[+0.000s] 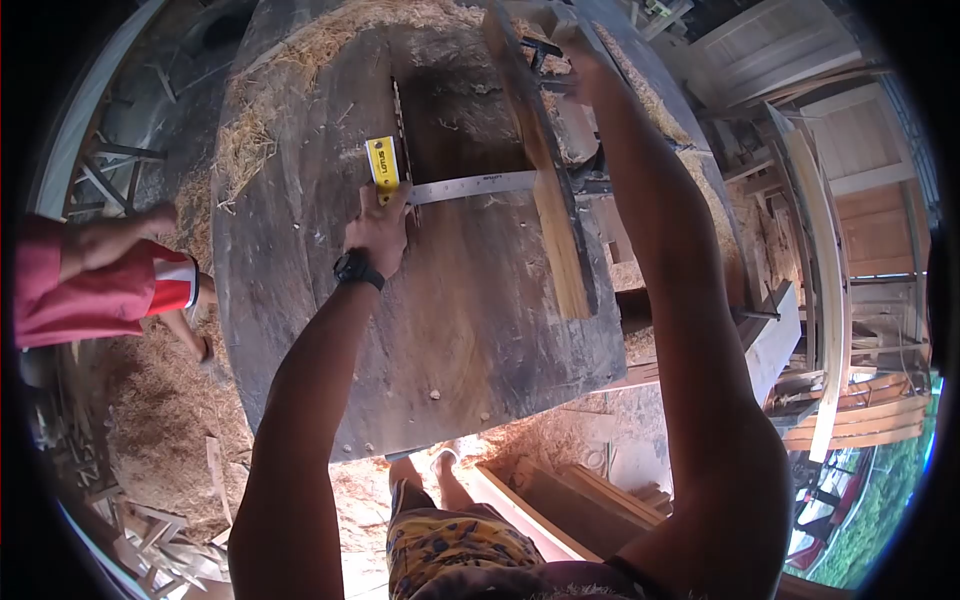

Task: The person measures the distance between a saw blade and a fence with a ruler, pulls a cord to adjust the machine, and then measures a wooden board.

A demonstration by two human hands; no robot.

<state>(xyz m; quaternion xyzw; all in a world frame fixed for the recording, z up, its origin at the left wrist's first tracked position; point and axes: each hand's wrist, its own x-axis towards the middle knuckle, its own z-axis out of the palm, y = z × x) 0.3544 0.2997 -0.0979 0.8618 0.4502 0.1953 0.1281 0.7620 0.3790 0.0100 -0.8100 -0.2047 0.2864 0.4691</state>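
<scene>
My left hand (378,235), with a black watch on its wrist, grips the lower end of the yellow handle of a try square (382,165). Its metal blade, marked with a scale, spans from the handle to a long wooden board (548,200) on the worn wooden tabletop (310,200). Close by the square's handle, a narrow jagged-edged strip like a saw blade (399,115) stands in the tabletop. My right hand (580,82) is at the far end beyond the board, near a black clamp-like handle (541,52); its fingers are mostly hidden in shadow.
Wood shavings (245,140) cover the tabletop's far left side and the floor. A person in red (90,285) is at the left. Long planks (815,250) and door panels (860,130) stand at the right. A wooden box-like frame (560,510) lies below the near edge.
</scene>
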